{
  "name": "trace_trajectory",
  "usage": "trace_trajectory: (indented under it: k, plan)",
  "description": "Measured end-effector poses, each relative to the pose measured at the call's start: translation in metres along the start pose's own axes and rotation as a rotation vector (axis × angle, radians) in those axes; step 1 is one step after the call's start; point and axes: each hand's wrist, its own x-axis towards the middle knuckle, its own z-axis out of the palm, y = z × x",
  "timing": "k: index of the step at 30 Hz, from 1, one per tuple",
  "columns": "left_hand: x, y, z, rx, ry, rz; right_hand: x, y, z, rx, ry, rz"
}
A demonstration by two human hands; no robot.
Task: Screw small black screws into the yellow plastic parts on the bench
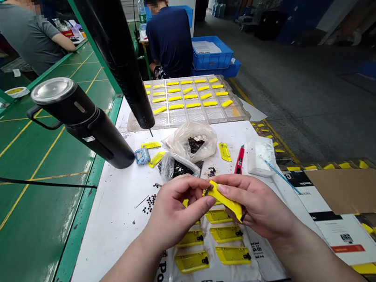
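Observation:
Held up over the table is a yellow plastic part (226, 201), long and narrow, with black bits at its ends. My right hand (253, 202) grips it between thumb and fingers. At its upper left end the fingertips of my left hand (180, 208) are pinched around a small dark piece, too small to name. Several yellow parts (194, 261) with black fittings lie in rows on a printed sheet (216, 280) below my hands. Just beyond are open plastic bags of small black parts (195, 144) and a scatter of black pieces (150, 204).
A black electric screwdriver (128, 74) hangs over the table, beside a black flask (98, 131). Behind stands a clear tray (188, 118) of yellow parts. A red utility knife (239, 159) and white packet (261, 156) lie right. Two people sit farther off; a green conveyor (34, 150) runs left.

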Motion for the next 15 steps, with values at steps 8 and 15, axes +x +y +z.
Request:
trace_trajectory:
  k: [8, 15]
  plan:
    - [-0.001, -0.0044, 0.0006, -0.335, -0.087, -0.19, -0.0006, 0.0018, -0.0049, -0.034, -0.004, 0.017]
    - [0.0056, -0.0078, -0.006, -0.223, -0.121, -0.08, -0.0049, -0.001, -0.0075, -0.096, 0.056, 0.034]
